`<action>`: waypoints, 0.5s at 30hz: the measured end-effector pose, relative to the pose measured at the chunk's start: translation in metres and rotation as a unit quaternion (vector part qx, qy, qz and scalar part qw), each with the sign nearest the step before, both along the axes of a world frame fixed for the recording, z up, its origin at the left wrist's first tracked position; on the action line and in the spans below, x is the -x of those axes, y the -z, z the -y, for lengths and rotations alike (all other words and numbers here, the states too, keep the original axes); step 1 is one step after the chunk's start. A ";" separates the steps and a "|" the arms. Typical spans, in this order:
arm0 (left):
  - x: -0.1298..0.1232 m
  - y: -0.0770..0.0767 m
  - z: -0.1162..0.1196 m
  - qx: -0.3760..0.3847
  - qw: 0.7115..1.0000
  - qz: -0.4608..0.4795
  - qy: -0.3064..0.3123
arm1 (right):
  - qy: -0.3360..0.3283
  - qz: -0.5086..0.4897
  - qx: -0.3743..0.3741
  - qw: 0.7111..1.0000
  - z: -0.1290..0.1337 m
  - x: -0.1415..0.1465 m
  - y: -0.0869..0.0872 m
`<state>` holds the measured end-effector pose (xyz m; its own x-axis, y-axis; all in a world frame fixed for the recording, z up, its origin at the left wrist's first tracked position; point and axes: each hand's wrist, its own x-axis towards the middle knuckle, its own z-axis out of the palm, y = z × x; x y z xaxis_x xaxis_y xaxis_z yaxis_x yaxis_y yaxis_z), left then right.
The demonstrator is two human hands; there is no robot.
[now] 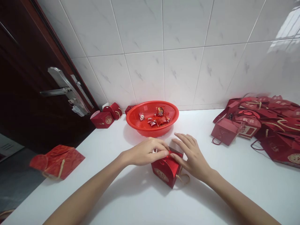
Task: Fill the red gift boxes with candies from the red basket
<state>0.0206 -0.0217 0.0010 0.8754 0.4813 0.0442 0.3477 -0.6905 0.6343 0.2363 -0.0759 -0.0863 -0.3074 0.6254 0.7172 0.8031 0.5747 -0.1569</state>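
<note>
A small red gift box (163, 171) with a gold round emblem stands on the white table in front of me, a twisted cord handle (184, 179) hanging at its right side. Over its top from the left comes my left hand (147, 152), thumb and fingers closed at the top flaps. My right hand (191, 154) reaches in from the right, its fingers stretched out and spread, with the thumb touching the lid. My fingers partly hide the flaps. Just behind the box sits a red plastic basket (152, 132) holding several wrapped candies (161, 120).
A pile of flattened and folded red boxes (276, 125) lies at the right. Two small boxes (104, 120) stand at the back left by the door (30, 75). Another red box (63, 161) sits on the left table edge. A tiled wall (182, 72) bounds the back.
</note>
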 end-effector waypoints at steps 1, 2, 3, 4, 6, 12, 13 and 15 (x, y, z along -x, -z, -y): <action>-0.005 -0.002 -0.002 -0.012 1.000 -0.015 0.012 | -0.009 0.001 -0.013 1.000 0.000 0.000 0.000; -0.009 -0.004 -0.004 -0.023 0.999 -0.031 0.021 | -0.020 0.001 -0.026 0.999 0.000 0.000 -0.001; -0.012 -0.006 -0.005 -0.031 0.998 -0.044 0.028 | -0.031 0.001 -0.035 0.999 -0.001 0.000 -0.001; -0.015 -0.008 -0.006 -0.034 0.997 -0.055 0.035 | -0.040 -0.001 -0.042 0.998 -0.001 0.000 -0.002; -0.018 -0.013 -0.006 -0.030 0.995 -0.079 0.055 | -0.052 -0.007 -0.052 0.997 0.000 0.000 -0.002; -0.021 -0.023 -0.003 -0.035 0.981 -0.166 0.090 | -0.062 -0.015 -0.038 0.997 -0.001 -0.001 -0.002; -0.021 -0.023 -0.003 -0.036 0.981 -0.166 0.092 | -0.063 -0.014 -0.032 0.997 -0.001 -0.001 -0.002; -0.021 -0.022 -0.003 -0.035 0.982 -0.160 0.094 | -0.066 -0.014 -0.018 0.998 -0.001 -0.002 -0.002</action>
